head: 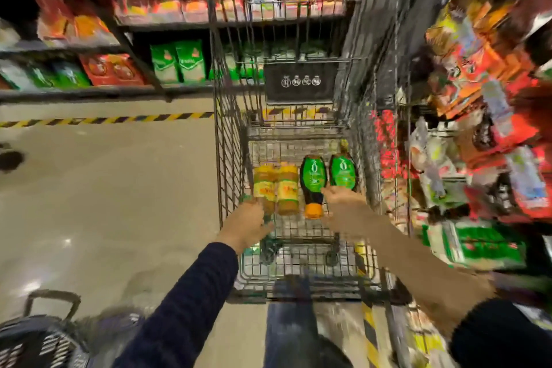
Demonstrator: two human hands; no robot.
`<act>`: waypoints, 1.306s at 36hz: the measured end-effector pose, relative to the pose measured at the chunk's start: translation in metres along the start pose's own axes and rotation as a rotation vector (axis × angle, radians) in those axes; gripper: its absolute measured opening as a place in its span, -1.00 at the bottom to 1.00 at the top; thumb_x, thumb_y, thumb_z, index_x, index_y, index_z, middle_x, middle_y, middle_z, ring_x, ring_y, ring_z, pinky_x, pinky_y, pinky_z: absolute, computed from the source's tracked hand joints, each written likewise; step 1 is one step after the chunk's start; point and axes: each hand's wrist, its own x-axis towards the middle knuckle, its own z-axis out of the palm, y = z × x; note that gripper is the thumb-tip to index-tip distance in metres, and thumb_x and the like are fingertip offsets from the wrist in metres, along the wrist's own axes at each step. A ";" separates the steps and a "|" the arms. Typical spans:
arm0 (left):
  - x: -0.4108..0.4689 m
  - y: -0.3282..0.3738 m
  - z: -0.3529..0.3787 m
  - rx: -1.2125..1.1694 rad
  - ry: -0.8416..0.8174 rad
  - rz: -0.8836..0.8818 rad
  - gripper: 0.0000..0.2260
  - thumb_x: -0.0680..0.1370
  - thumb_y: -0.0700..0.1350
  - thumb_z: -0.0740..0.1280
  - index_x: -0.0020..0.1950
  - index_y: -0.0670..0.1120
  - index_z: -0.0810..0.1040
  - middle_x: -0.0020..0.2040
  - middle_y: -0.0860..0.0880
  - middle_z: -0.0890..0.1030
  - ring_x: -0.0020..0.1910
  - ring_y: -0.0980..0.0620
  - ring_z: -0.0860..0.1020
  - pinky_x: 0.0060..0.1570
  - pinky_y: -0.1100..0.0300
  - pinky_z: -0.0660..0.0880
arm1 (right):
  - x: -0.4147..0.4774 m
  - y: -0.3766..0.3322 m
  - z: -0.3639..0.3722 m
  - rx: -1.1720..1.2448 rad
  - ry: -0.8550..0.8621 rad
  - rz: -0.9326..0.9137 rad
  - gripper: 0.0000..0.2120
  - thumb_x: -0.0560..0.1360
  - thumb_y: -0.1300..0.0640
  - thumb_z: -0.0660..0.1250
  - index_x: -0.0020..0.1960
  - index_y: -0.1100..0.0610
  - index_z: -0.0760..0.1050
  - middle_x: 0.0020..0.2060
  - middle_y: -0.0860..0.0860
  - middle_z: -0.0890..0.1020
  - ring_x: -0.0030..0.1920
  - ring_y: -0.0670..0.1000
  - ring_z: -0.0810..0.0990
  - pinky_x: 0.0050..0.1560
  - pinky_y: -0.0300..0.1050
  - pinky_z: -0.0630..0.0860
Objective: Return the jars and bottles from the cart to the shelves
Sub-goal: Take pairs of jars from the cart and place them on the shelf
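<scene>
Cart (230,128) stands in aisle, wire walls high on all sides, top open. On its floor, four items lying flat in a row: two yellow jars (288,188) side by side and touching, against the left wall; left green bottle (313,176) just beside them, orange cap toward the person; right green bottle (343,172) close to the right wall, narrow gap between the two bottles.

Left hand (248,224): fingers curled over the cart's near-left rim, gripping it, next to the jars' near ends.

Right hand (346,203): reached in over the near rim, lying on the near end of the right green bottle, one fingertip touching the left green bottle's side. Blurred; cannot tell whether it is closed on anything.

Right shelves (478,98), packed with packets, sit just beside the cart's right wall: little room there. Far shelves (89,92) stand beyond striped tape (104,120). Floor (104,188) to the left is wide and open. Basket (38,340) at the lower-left corner.
</scene>
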 end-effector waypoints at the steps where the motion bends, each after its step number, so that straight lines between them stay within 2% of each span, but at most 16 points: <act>1: 0.015 -0.005 0.006 -0.014 -0.021 -0.007 -0.60 0.56 0.01 0.22 0.29 -0.23 0.40 0.24 -0.20 0.47 0.24 -0.19 0.45 0.17 -0.01 0.43 | 0.013 0.002 0.005 -0.003 -0.017 -0.016 -0.39 0.54 -0.13 0.17 0.44 0.20 0.18 0.36 0.16 0.39 0.34 0.14 0.39 0.27 0.00 0.40; 5: 0.062 -0.020 0.028 -0.116 0.019 -0.073 -0.59 0.53 -0.01 0.30 0.30 -0.18 0.40 0.25 -0.13 0.43 0.24 -0.17 0.45 0.17 0.08 0.41 | 0.060 0.005 0.023 0.052 -0.072 0.023 -0.28 0.46 -0.23 0.24 0.42 0.23 0.21 0.26 0.17 0.47 0.24 0.18 0.47 0.19 0.03 0.45; 10: 0.105 -0.033 0.057 -0.297 0.097 -0.251 -0.54 0.48 -0.07 0.36 0.33 -0.20 0.38 0.15 -0.19 0.53 0.12 -0.20 0.54 0.07 0.00 0.50 | 0.102 0.008 0.045 0.209 -0.122 0.072 -0.46 0.47 -0.05 0.30 0.34 0.19 0.27 0.20 0.15 0.50 0.16 0.18 0.52 0.06 0.01 0.51; 14: 0.144 -0.053 0.087 -0.397 0.044 -0.385 -0.49 0.45 0.09 0.36 0.30 -0.13 0.36 0.14 -0.14 0.54 0.12 -0.16 0.52 0.04 0.02 0.51 | 0.125 0.016 0.061 0.286 -0.139 0.057 -0.42 0.39 -0.24 0.19 0.25 0.14 0.35 0.10 0.10 0.53 0.10 0.14 0.55 -0.12 -0.15 0.39; 16: 0.154 -0.050 0.086 -0.489 0.034 -0.423 -0.44 0.42 0.10 0.39 0.29 -0.15 0.33 0.14 -0.14 0.52 0.14 -0.18 0.53 0.08 0.01 0.51 | 0.130 0.019 0.066 0.348 -0.151 0.072 -0.38 0.39 -0.24 0.11 0.30 0.13 0.33 0.19 0.11 0.49 0.23 0.13 0.48 0.00 -0.14 0.39; 19: 0.170 -0.050 0.086 -0.626 0.025 -0.481 -0.48 0.45 -0.01 0.43 0.26 -0.20 0.29 0.18 -0.16 0.51 0.17 -0.15 0.52 0.14 0.03 0.48 | 0.137 0.024 0.074 0.412 -0.175 0.074 -0.37 0.50 -0.09 0.22 0.48 0.09 0.11 0.45 0.06 0.27 0.44 0.07 0.24 0.37 -0.05 0.26; 21: 0.179 -0.054 0.090 -0.667 0.025 -0.502 -0.52 0.45 -0.08 0.44 0.23 -0.21 0.30 0.17 -0.16 0.53 0.17 -0.14 0.53 0.12 0.06 0.46 | 0.143 0.024 0.076 0.470 -0.161 0.062 -0.36 0.51 -0.08 0.25 0.49 0.08 0.10 0.46 0.06 0.26 0.44 0.07 0.24 0.40 -0.02 0.25; 26: 0.189 -0.066 0.099 -0.730 0.019 -0.495 -0.55 0.41 -0.08 0.48 0.09 -0.14 0.27 0.05 -0.08 0.53 0.07 -0.07 0.54 0.11 0.04 0.51 | 0.159 0.011 0.078 0.769 -0.154 0.040 -0.47 0.48 0.08 0.37 0.39 0.13 0.29 0.28 0.05 0.45 0.34 0.12 0.39 0.27 -0.13 0.34; 29: 0.190 -0.069 0.101 -0.720 0.013 -0.467 -0.52 0.42 -0.05 0.47 0.16 -0.18 0.29 0.02 -0.05 0.49 0.03 -0.02 0.49 0.12 0.04 0.49 | 0.173 0.006 0.086 0.907 -0.145 0.018 -0.68 0.47 0.25 0.37 0.15 -0.04 0.43 0.06 -0.06 0.53 0.19 0.05 0.48 0.19 -0.31 0.40; 31: 0.191 -0.071 0.103 -0.716 0.023 -0.455 -0.49 0.41 -0.04 0.48 0.19 -0.22 0.31 0.01 -0.07 0.52 0.04 -0.06 0.54 0.11 0.01 0.50 | 0.181 0.000 0.088 0.867 -0.236 0.072 -0.73 0.49 0.11 0.35 0.18 0.03 0.42 0.02 -0.07 0.47 0.13 -0.04 0.40 0.07 -0.46 0.29; 33: 0.191 -0.072 0.104 -0.715 0.026 -0.443 -0.49 0.41 -0.05 0.48 0.20 -0.23 0.32 -0.01 -0.05 0.52 0.03 -0.06 0.55 0.03 0.09 0.50 | 0.192 -0.003 0.096 0.854 -0.270 0.198 -0.54 0.46 -0.04 0.36 0.27 0.13 0.39 0.12 0.03 0.50 0.19 0.02 0.45 0.13 -0.27 0.31; 36: 0.192 -0.072 0.103 -0.718 0.039 -0.424 -0.51 0.42 -0.08 0.47 0.21 -0.23 0.33 -0.03 0.00 0.50 -0.04 0.03 0.51 -0.07 0.23 0.41 | 0.204 -0.006 0.114 0.986 -0.252 0.301 -0.55 0.37 -0.02 0.46 0.20 0.13 0.49 0.08 0.03 0.59 0.14 0.05 0.55 0.11 -0.18 0.42; 38: 0.192 -0.073 0.105 -0.741 0.049 -0.416 -0.52 0.41 -0.09 0.48 0.21 -0.24 0.37 -0.02 -0.02 0.54 -0.04 0.03 0.55 -0.10 0.24 0.42 | 0.211 -0.003 0.128 1.038 -0.276 0.365 -0.49 0.30 -0.03 0.52 0.18 0.13 0.52 0.09 0.06 0.62 0.14 0.07 0.57 0.21 -0.04 0.48; 41: 0.192 -0.077 0.106 -0.795 0.044 -0.437 -0.51 0.38 -0.08 0.50 0.18 -0.24 0.39 -0.01 -0.03 0.57 -0.02 -0.02 0.58 -0.09 0.19 0.47 | 0.218 0.001 0.135 1.075 -0.319 0.366 -0.53 0.28 0.00 0.54 0.12 0.17 0.59 0.06 0.11 0.66 0.10 0.09 0.60 0.25 0.04 0.47; 44: 0.194 -0.084 0.111 -0.832 0.032 -0.424 -0.44 0.26 0.12 0.48 0.14 -0.16 0.49 0.01 -0.06 0.63 -0.02 -0.02 0.62 -0.03 0.08 0.56 | 0.222 0.002 0.134 1.096 -0.376 0.374 -0.53 0.29 0.02 0.54 0.13 0.16 0.58 0.06 0.06 0.65 0.09 0.06 0.60 0.23 -0.02 0.48; 47: 0.197 -0.089 0.114 -0.850 0.002 -0.414 -0.50 0.26 0.13 0.49 0.10 -0.09 0.55 0.00 -0.04 0.66 -0.02 0.01 0.63 0.05 -0.03 0.57 | 0.227 0.004 0.137 1.143 -0.402 0.388 -0.37 0.17 0.01 0.60 0.19 0.13 0.53 0.10 0.07 0.64 0.13 0.08 0.59 0.25 0.08 0.48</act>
